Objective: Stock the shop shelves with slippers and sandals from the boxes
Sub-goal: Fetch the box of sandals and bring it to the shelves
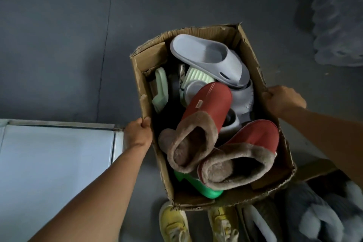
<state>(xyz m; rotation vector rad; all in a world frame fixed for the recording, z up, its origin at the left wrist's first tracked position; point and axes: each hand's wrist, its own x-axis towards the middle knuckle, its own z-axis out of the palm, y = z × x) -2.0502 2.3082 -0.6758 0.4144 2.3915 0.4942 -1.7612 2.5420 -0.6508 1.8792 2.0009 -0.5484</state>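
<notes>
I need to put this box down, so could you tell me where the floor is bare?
Bare grey floor lies left of and beyond the cardboard box. It is crowded at the near end by the yellow shoes and at near right by grey fluffy slippers.

— What does the person wear on the arms?

— Nothing that I can see. Both forearms are bare up to the picture edge, no sleeve, no watch, no ring on the left hand (137, 135) or the right hand (282, 100).

— And on the feet?

— Yellow shoes (173, 224), just below the near end of the cardboard box (282, 155). They have pale laces and look a little dirty. Only the front parts show.
</notes>
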